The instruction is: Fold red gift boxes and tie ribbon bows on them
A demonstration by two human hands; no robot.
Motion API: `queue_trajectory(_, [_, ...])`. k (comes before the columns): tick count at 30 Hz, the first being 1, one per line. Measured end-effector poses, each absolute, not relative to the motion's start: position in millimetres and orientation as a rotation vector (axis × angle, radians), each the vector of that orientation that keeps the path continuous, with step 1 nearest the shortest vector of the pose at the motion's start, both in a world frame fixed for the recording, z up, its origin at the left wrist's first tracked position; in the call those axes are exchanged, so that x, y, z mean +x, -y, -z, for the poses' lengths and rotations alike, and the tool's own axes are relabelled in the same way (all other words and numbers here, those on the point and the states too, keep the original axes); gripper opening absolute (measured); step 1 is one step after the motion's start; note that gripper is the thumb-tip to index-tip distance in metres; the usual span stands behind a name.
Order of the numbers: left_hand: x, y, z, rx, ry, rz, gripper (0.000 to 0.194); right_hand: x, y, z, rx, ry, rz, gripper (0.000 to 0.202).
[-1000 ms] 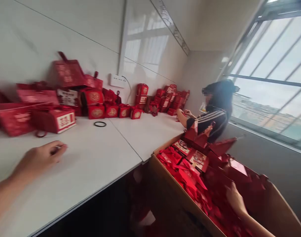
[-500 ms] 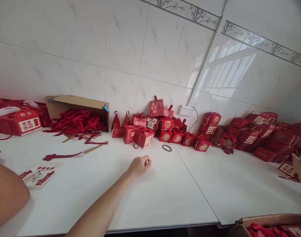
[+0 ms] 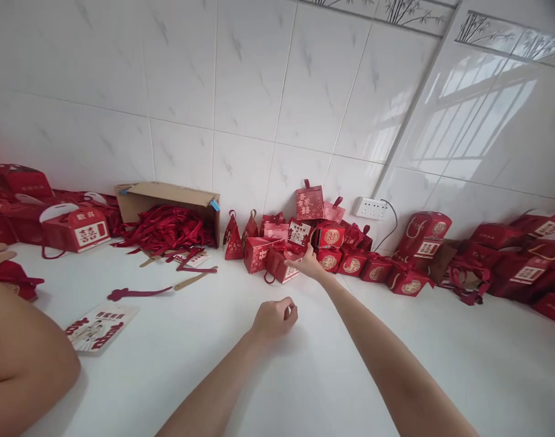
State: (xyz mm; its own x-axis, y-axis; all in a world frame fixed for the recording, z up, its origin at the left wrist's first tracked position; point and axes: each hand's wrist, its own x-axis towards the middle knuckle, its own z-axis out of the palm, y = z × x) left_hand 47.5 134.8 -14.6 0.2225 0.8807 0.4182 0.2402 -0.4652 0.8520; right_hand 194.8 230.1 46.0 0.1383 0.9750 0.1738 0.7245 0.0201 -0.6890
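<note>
My left hand (image 3: 275, 318) rests on the white table with its fingers curled in, and nothing shows in it. Farther in, my right hand (image 3: 306, 264) reaches to the group of small red boxes, thumb and fingers apart. Its thumb lies over a red gift box (image 3: 277, 261) with a cord handle; whether it touches is unclear. Behind the fingers is a box with a white printed front (image 3: 299, 233). To the right sits a row of red boxes with round gold emblems (image 3: 351, 264). Red pyramid-shaped boxes (image 3: 233, 241) stand to the left.
Another person's arm (image 3: 27, 358) crosses the left edge, near a red ribboned box (image 3: 20, 280). A printed card (image 3: 99, 328) and ribbon strips (image 3: 141, 293) lie beside it. A cardboard box (image 3: 168, 191) holds red ribbons. More red boxes (image 3: 509, 273) are piled right, past a power strip (image 3: 371, 208).
My right hand has come from the far right edge to the small boxes in the middle. My left hand stays curled on the table. The view has turned slightly left.
</note>
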Motion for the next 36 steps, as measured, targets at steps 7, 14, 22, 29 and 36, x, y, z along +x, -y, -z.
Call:
queue_trajectory(7, [31, -165, 14, 1.308, -1.222, -1.530, 0.020, 213, -204, -23, -1.532, 1.610, -0.638, 0.090])
queue_trajectory(14, [26, -181, 13, 1.210, -1.138, -1.551, 0.033, 232, -132, -6, -0.970, 1.723, -1.052, 0.086])
queue_trajectory(22, [37, -167, 15, 1.465, -0.964, -1.360, 0.045, 226, -131, 5, -1.261, 1.267, -0.765, 0.030])
queue_trajectory(29, [37, -162, 7, 1.474, -1.143, -1.465, 0.036, 236, -127, -6, -1.235, 1.061, -0.871, 0.041])
queue_trajectory(36, [44, -159, 6, 1.469, -0.895, -1.362, 0.061, 224, -109, -10, -1.083, 1.707, -0.211, 0.046])
